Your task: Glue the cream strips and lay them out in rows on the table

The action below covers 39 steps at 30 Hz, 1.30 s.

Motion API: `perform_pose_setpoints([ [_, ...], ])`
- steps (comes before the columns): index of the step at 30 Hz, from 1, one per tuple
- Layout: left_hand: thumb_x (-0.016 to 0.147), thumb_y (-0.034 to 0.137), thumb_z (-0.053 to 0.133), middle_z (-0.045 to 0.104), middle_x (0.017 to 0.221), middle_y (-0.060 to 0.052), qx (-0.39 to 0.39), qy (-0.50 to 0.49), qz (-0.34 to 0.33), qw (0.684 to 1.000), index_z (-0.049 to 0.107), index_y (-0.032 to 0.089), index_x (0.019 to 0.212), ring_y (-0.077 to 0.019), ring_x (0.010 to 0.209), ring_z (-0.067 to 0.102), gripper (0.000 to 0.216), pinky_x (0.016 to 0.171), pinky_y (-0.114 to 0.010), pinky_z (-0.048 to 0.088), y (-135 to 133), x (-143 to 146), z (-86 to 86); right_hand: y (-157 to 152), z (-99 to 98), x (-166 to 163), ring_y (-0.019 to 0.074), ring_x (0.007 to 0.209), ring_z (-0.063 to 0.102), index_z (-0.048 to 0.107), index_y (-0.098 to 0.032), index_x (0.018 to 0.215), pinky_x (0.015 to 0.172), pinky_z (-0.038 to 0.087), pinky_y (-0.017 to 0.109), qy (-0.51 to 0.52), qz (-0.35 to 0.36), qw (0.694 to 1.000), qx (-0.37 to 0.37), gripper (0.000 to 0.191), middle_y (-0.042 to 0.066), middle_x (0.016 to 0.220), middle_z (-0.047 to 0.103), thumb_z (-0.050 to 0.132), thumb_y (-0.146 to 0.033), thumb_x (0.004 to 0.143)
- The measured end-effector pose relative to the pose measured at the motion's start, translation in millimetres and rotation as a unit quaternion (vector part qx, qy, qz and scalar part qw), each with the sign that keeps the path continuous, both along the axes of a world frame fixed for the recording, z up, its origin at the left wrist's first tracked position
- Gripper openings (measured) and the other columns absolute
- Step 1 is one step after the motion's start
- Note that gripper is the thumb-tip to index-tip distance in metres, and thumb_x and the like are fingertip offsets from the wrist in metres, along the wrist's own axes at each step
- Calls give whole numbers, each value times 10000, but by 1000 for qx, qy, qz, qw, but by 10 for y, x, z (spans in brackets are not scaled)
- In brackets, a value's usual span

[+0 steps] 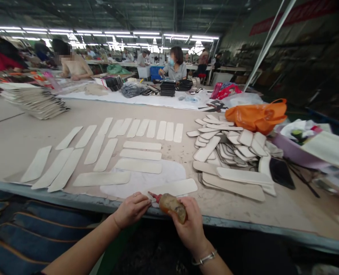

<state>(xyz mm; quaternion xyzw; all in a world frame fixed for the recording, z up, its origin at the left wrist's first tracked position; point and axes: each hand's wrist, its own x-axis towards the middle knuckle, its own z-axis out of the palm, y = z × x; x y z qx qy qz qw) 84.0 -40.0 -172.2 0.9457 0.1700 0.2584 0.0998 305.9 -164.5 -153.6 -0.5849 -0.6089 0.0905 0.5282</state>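
Observation:
My right hand (191,221) is wrapped round a squeeze bottle (172,205), amber and stained, that looks like a glue bottle. It lies tilted, its red nozzle (155,196) pointing left. Close to the nozzle tip, my left hand (133,209) has its fingers pinched together; what they hold, if anything, is too small to make out. Behind the bottle a long off-white strip (181,187) rests on the table, its left end partly hidden. Under it spreads a white sheet (169,172). More off-white strips (141,154) lie separately in rows beyond my hands.
To the right is a heap of pale pieces (232,147), with a dark phone-like slab (282,173) beside it. An orange bag (257,116) and a purple tub (289,147) stand behind. Stacked sheets (33,99) sit far left. A person (176,67) works across the table.

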Motion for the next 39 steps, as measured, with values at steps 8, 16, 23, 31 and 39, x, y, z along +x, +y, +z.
perform_pose_setpoints([
  [8, 842, 134, 531, 623, 800, -59, -18, -4, 7, 1000, 633, 179, 983, -137, 734, 564, 179, 667, -274, 504, 13, 14, -23, -2, -24, 54, 220, 936, 497, 506, -198, 1103, 818, 487, 403, -20, -16, 999, -22, 309, 82, 1004, 510, 622, -168, 818],
  [16, 830, 109, 544, 603, 798, -51, -26, -9, 6, 1000, 622, 184, 988, -135, 735, 560, 191, 672, -264, 495, 11, 20, -46, -192, 6, 489, 219, 915, 528, 526, -199, 1070, 811, 505, 399, -39, -136, 990, -27, 259, 78, 979, 531, 615, -216, 828],
  [23, 832, 87, 540, 609, 817, -53, -23, -12, 2, 1000, 610, 169, 989, -125, 748, 568, 191, 685, -247, 500, 3, 37, -34, -286, -27, 872, 232, 903, 542, 537, -188, 1055, 824, 505, 422, -84, -241, 967, -15, 278, 86, 973, 552, 635, -291, 816],
  [31, 854, 126, 520, 615, 888, -65, -67, -11, 8, 998, 614, 182, 1026, -128, 801, 608, 204, 719, -236, 536, 15, 4, 39, -319, 97, 866, 252, 894, 542, 540, -183, 1052, 801, 488, 447, -113, -258, 959, 43, 289, 102, 967, 582, 655, -286, 808],
  [39, 851, 102, 511, 627, 968, -82, -75, -29, 23, 996, 589, 191, 1118, -131, 889, 620, 292, 770, -233, 543, 89, -289, 136, -157, 92, 340, 229, 892, 543, 521, -198, 1044, 765, 494, 401, -5, -104, 994, 25, 284, 79, 968, 556, 661, -257, 804],
])
